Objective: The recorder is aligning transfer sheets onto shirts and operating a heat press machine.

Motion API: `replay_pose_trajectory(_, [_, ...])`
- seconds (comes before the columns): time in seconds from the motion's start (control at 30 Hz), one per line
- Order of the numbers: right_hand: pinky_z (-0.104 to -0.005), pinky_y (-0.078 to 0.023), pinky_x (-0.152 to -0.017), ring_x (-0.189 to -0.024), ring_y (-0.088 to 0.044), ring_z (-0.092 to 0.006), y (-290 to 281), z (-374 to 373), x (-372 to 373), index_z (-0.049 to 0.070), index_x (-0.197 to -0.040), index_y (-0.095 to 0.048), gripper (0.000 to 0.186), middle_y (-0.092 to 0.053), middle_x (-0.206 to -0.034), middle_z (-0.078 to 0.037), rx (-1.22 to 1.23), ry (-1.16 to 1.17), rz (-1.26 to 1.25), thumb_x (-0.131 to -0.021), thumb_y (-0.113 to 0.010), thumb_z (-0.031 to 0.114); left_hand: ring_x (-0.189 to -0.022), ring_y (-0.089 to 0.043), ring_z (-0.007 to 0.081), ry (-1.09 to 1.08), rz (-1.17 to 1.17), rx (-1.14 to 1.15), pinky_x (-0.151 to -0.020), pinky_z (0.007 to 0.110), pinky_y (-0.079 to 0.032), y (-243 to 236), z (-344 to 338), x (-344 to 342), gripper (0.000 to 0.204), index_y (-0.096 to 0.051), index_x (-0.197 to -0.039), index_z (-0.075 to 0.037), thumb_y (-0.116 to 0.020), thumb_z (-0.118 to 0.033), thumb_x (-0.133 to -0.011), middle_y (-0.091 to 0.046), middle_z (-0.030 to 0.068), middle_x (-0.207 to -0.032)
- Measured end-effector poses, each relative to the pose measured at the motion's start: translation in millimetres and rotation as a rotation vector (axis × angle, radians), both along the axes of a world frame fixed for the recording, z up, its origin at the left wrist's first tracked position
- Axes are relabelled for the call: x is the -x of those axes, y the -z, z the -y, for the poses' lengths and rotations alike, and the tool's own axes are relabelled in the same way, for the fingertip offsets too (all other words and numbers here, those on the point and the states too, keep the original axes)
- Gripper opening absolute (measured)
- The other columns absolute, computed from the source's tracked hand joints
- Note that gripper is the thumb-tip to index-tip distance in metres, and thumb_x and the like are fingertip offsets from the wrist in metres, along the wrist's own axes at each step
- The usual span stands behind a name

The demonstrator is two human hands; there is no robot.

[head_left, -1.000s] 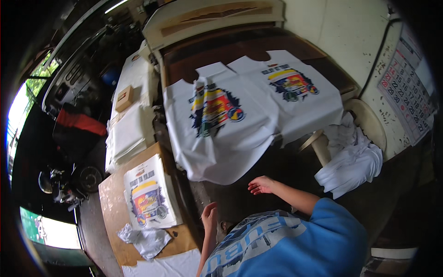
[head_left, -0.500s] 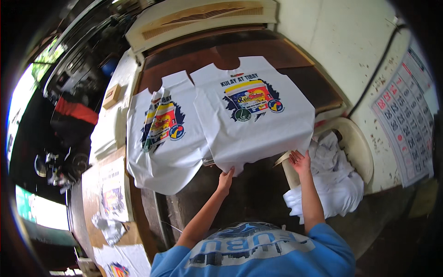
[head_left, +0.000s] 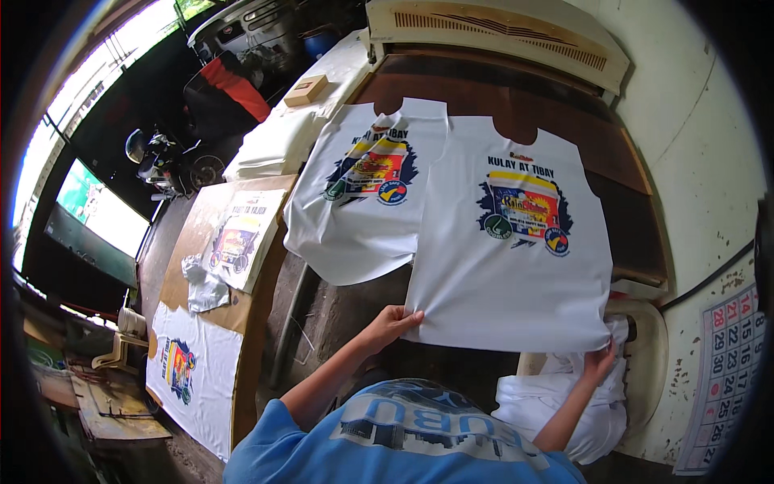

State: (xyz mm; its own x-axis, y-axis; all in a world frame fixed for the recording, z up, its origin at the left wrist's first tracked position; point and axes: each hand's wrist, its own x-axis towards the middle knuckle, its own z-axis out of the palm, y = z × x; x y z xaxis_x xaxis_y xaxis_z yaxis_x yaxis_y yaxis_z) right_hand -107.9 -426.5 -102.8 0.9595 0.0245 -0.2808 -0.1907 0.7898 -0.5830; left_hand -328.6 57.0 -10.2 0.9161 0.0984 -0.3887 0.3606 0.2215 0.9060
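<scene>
A white shirt panel (head_left: 516,294) with cut neckline and armholes lies on the brown bed of a machine. Its chest bears a colourful printed paint-bucket picture. My left hand (head_left: 395,323) pinches the panel's near left corner. At the near right corner, my right hand (head_left: 599,363) has its fingers closed on the same hem. The near edge is held taut between them, past the bed's front. A second printed white panel (head_left: 355,246) lies to the left, partly under the first, its lower part drooping and wrinkled.
The brown bed (head_left: 629,153) runs back under a cream vented hood (head_left: 500,32). Below my right arm, white cloth (head_left: 532,395) is heaped on a cream plastic chair (head_left: 649,371). To the left, a board table (head_left: 201,218) holds printed panels and a crumpled rag (head_left: 205,284). A wall stands at right.
The right panel's near edge has been drawn toward me and straightened. My right hand, previously open beside the hem, now grips its corner. The view has turned leftward.
</scene>
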Motion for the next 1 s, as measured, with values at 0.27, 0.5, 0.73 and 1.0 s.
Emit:
replay_pose_trajectory(0.27, [-0.0279,-0.050,-0.067,-0.078,-0.060,-0.0151,-123,-61,-84,0.007,-0.098,-0.057,0.018,-0.062,-0.087,-0.004,0.240,-0.245,0.024,-0.083,-0.053,0.015,-0.085,-0.053,0.0108,-0.050,0.047,-0.209,-0.075,0.025,-0.042,-35,-98,-43,0.042,-0.056,-0.103,-0.002,-0.056,-0.039,-0.083,-0.058,0.0034,-0.089])
replay_pose_trajectory(0.5, [-0.0404,-0.046,-0.086,-0.092,-0.057,-0.0294,-368,-216,-170,-0.004,-0.093,-0.050,0.019,-0.059,-0.095,-0.022,0.189,-0.211,0.851,-0.085,-0.044,0.011,-0.090,-0.054,0.0201,-0.547,0.769,-0.027,-0.083,0.034,-0.042,-213,-265,-207,0.039,-0.052,-0.106,-0.003,-0.049,-0.037,-0.086,-0.056,0.0085,-0.099])
replay_pose_trajectory(0.73, [-0.0274,-0.050,-0.052,-0.064,-0.062,-0.0180,-319,-303,-52,0.004,-0.078,-0.053,0.025,-0.063,-0.078,-0.016,0.571,-0.462,0.742,-0.083,-0.043,0.026,-0.096,-0.053,0.0170,-0.605,1.065,-0.185,-0.085,0.030,-0.042,-238,-322,-90,0.038,-0.048,-0.114,0.000,-0.049,-0.028,-0.089,-0.055,0.0081,-0.106])
replay_pose_trajectory(1.0, [-0.0254,-0.047,-0.050,-0.059,-0.061,-0.0166,-186,-358,-21,0.004,-0.074,-0.055,0.024,-0.063,-0.069,-0.013,0.764,-0.571,0.298,-0.076,-0.043,0.025,-0.095,-0.052,0.0180,-0.824,0.468,-0.174,-0.085,0.031,-0.040,-30,-360,12,0.044,-0.050,-0.108,0.006,-0.052,-0.032,-0.086,-0.056,0.0113,-0.101])
